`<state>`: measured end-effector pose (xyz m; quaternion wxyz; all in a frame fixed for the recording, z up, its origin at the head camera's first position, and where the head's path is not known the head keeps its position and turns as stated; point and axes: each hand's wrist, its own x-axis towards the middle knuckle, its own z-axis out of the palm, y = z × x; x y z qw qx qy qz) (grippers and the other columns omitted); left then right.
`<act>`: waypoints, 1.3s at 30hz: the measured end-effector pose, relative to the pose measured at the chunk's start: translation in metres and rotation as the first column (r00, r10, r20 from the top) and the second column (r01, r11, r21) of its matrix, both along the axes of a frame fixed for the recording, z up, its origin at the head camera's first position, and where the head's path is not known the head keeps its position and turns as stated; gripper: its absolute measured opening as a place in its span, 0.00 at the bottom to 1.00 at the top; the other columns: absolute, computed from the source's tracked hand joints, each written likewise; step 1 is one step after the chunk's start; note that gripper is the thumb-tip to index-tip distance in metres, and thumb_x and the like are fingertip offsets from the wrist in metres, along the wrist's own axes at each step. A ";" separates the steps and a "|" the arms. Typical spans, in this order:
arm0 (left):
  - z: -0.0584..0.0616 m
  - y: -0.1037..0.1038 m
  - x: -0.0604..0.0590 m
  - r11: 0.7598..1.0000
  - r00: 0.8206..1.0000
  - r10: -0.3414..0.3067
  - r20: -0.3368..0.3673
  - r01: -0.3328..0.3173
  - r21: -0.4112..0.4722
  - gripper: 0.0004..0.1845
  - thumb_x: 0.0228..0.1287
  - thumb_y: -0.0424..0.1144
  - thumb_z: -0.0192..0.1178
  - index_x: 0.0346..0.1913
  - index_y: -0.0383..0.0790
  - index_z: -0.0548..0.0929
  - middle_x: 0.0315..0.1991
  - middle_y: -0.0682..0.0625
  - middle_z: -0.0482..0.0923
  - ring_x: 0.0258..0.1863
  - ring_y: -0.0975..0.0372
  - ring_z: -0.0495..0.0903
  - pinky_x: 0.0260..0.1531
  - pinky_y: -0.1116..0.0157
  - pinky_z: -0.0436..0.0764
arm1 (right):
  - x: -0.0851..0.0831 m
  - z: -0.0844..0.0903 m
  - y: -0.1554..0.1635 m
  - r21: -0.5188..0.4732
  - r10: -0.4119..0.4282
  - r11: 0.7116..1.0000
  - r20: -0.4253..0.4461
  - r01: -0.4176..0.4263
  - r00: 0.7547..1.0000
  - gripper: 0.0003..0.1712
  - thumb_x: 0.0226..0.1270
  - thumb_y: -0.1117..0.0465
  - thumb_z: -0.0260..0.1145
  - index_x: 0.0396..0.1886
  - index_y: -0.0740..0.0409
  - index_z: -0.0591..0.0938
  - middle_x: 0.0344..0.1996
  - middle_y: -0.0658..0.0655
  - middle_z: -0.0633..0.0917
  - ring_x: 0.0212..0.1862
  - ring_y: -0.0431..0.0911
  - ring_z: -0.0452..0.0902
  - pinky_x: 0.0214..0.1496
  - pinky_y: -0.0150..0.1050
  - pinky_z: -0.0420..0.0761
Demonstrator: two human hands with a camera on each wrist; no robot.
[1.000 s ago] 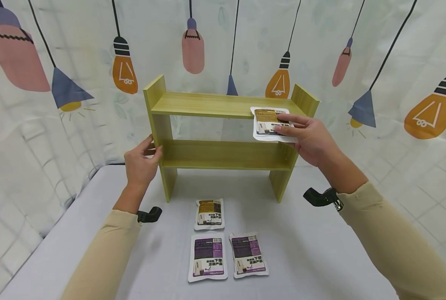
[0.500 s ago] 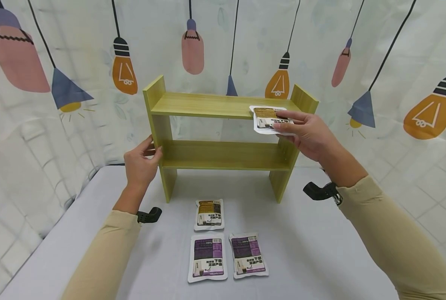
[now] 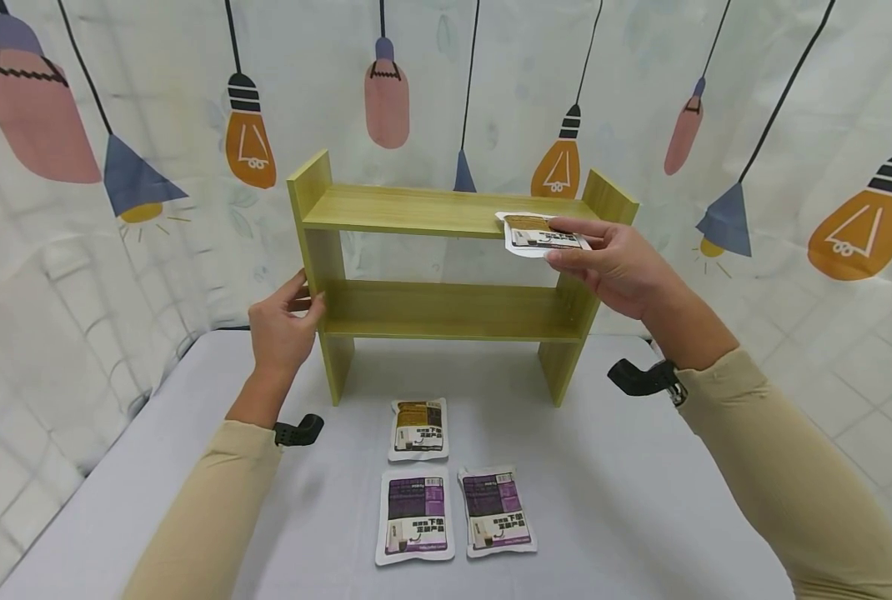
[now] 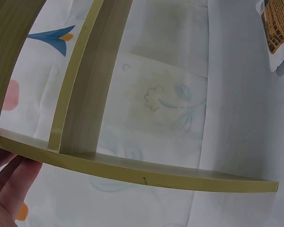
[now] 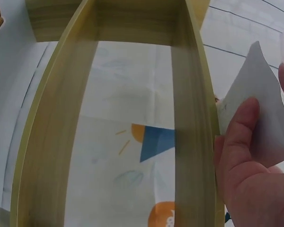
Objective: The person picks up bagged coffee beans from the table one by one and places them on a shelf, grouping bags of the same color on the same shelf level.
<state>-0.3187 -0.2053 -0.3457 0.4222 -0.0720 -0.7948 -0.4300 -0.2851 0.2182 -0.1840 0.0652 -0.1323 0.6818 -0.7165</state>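
Observation:
A light-wood two-tier shelf (image 3: pixel 446 210) stands on the table. My left hand (image 3: pixel 284 329) grips its left side panel; in the left wrist view the thumb is on one face of the panel (image 4: pixel 146 177) and the fingers on the other. My right hand (image 3: pixel 618 262) pinches a white pouch (image 3: pixel 524 240) with a brown-and-white label. That pouch is tilted nearly flat at the front edge of the top board, near the right end. In the right wrist view the pouch's plain back (image 5: pixel 262 90) shows beside the board; whether it touches the wood I cannot tell.
In front of the shelf lie a brown-label pouch (image 3: pixel 419 432) and two purple-label pouches, the left one (image 3: pixel 416 517) and the right one (image 3: pixel 497 510). A white cloth (image 3: pixel 603 500) covers the table. Behind hangs a lamp-patterned curtain (image 3: pixel 423 83).
My right hand has risen slightly and tipped the pouch flatter, its far end a little further left over the top board's edge. My left hand and the shelf have stayed put.

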 end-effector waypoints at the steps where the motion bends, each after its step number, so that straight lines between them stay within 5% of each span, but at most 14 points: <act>1: 0.000 0.000 0.000 1.000 1.000 0.000 -0.001 0.000 -0.001 0.24 0.67 0.33 0.63 0.66 0.48 0.82 0.47 0.39 0.90 0.41 0.46 0.91 0.37 0.91 0.71 | 0.000 0.000 0.000 0.007 0.006 1.000 -0.004 -0.006 1.000 0.32 0.66 0.72 0.70 0.69 0.54 0.79 0.63 0.56 0.70 0.59 0.49 0.73 0.51 0.27 0.83; 12: -0.001 -0.001 -0.001 1.000 1.000 0.005 0.011 -0.005 0.001 0.24 0.68 0.34 0.64 0.66 0.49 0.82 0.48 0.40 0.90 0.41 0.47 0.91 0.39 0.86 0.77 | -0.003 0.003 0.000 0.006 0.006 1.000 0.007 -0.006 1.000 0.33 0.66 0.72 0.70 0.71 0.57 0.77 0.61 0.58 0.72 0.54 0.46 0.78 0.50 0.27 0.85; 16: -0.001 -0.001 -0.001 1.000 1.000 0.009 0.012 -0.009 -0.004 0.24 0.68 0.35 0.63 0.67 0.49 0.82 0.49 0.40 0.89 0.41 0.47 0.91 0.43 0.65 0.88 | -0.004 0.005 -0.001 0.014 -0.002 1.000 0.012 0.002 1.000 0.34 0.65 0.71 0.71 0.72 0.57 0.76 0.61 0.58 0.72 0.53 0.45 0.80 0.51 0.28 0.85; 19: 0.000 0.000 0.000 1.000 1.000 0.005 0.005 -0.005 -0.003 0.24 0.68 0.34 0.63 0.66 0.49 0.82 0.48 0.40 0.89 0.41 0.46 0.91 0.43 0.51 0.88 | -0.006 0.006 -0.002 0.015 -0.008 1.000 0.008 0.008 1.000 0.35 0.65 0.71 0.71 0.72 0.58 0.75 0.60 0.59 0.73 0.50 0.45 0.81 0.50 0.29 0.86; 23: 0.001 0.000 0.000 1.000 1.000 0.001 0.000 -0.001 -0.002 0.24 0.68 0.34 0.63 0.66 0.49 0.82 0.48 0.40 0.89 0.41 0.46 0.91 0.42 0.69 0.88 | -0.009 0.007 -0.003 0.031 -0.033 0.999 0.014 0.032 0.999 0.37 0.63 0.70 0.72 0.73 0.59 0.74 0.59 0.59 0.74 0.47 0.45 0.83 0.49 0.31 0.87; 28: 0.000 -0.001 0.000 1.000 1.000 0.002 -0.001 -0.002 -0.002 0.24 0.68 0.34 0.63 0.66 0.50 0.82 0.49 0.40 0.89 0.41 0.46 0.91 0.39 0.87 0.76 | -0.013 0.007 -0.005 0.053 -0.053 0.997 0.017 0.052 0.998 0.41 0.61 0.67 0.75 0.74 0.59 0.73 0.58 0.59 0.74 0.43 0.44 0.86 0.48 0.32 0.87; 36: 0.000 -0.001 0.000 1.000 1.000 0.004 -0.002 -0.004 0.001 0.24 0.67 0.33 0.64 0.66 0.48 0.83 0.47 0.39 0.90 0.40 0.47 0.91 0.37 0.90 0.72 | -0.018 0.007 -0.005 0.033 -0.076 0.997 0.034 0.075 0.997 0.42 0.57 0.66 0.77 0.73 0.57 0.74 0.57 0.61 0.74 0.38 0.46 0.89 0.45 0.35 0.88; 39: 0.001 0.000 0.000 1.000 1.000 0.010 0.000 -0.010 -0.008 0.24 0.67 0.34 0.64 0.66 0.48 0.82 0.47 0.40 0.90 0.41 0.48 0.91 0.40 0.81 0.82 | -0.019 0.008 -0.006 0.049 -0.095 0.994 0.044 0.093 0.994 0.42 0.56 0.64 0.78 0.73 0.56 0.75 0.58 0.61 0.74 0.38 0.46 0.89 0.45 0.35 0.88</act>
